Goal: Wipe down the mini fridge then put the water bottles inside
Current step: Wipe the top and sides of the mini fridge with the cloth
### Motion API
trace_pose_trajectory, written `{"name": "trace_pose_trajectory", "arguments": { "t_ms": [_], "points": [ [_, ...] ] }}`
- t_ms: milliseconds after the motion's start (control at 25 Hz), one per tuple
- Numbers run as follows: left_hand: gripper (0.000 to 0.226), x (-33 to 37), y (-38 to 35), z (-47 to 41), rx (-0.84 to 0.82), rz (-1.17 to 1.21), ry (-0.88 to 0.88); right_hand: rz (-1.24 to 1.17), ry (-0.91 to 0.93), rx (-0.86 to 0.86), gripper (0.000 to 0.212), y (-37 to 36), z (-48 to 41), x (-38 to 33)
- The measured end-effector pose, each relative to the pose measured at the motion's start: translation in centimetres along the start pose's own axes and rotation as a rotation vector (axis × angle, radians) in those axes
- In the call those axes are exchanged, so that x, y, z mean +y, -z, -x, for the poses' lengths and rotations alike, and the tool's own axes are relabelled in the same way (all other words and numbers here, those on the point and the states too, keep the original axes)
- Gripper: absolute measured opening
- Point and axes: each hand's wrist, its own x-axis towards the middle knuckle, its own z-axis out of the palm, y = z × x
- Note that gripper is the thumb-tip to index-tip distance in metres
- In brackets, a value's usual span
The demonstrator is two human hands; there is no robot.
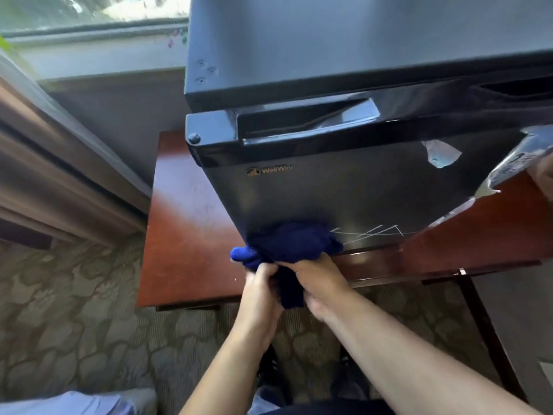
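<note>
A black mini fridge (344, 187) stands on a reddish wooden table (185, 223), its door closed. A dark blue cloth (293, 241) is bunched against the bottom of the door, near white scratch marks. My left hand (260, 295) and my right hand (320, 280) both grip the cloth from below, close together at the table's front edge. No water bottles are in view.
Peeling plastic film (443, 154) hangs on the door's right side. A window sill (98, 52) runs behind the table. A dark wooden furniture edge (59, 157) stands at the left. Patterned carpet (74, 310) covers the floor.
</note>
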Motion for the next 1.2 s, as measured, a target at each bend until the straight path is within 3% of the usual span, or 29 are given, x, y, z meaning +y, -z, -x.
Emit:
{"name": "trace_pose_trajectory", "arguments": {
  "t_ms": [120, 240, 320, 440, 720, 960, 1200],
  "points": [
    [0.039, -0.3, 0.1, -0.2, -0.107, 0.205, 0.120, 0.119, -0.048, -0.152, 0.030, 2.7, -0.8, 0.5],
    [0.055, 0.0, 0.3, 0.4, -0.215, 0.172, 0.117, 0.126, -0.113, -0.314, 0.039, 6.2, -0.8, -0.1],
    [0.064, 0.3, -0.6, 0.5, -0.155, 0.115, 0.091, -0.013, -0.130, -0.340, 0.041, 7.7, -0.4, -0.8],
    [0.034, 1.0, -2.3, 0.3, -0.011, 0.019, -0.046, -0.057, 0.015, -0.209, 0.038, 8.1, 0.7, -1.7],
    [0.035, 1.3, -0.9, 0.5, 0.051, 0.049, -0.219, -0.102, 0.155, -0.071, 0.064, 6.1, 2.0, -2.0],
    [0.034, -3.7, 1.4, -4.6, 0.345, 0.015, 0.020, -0.040, -0.042, 0.126, 0.041, 2.9, -4.0, 2.2],
    [0.029, -7.0, 3.5, -8.8, 0.469, -0.015, 0.165, 0.058, -0.214, 0.186, 0.035, 3.3, -9.3, 5.5]
  ]
}}
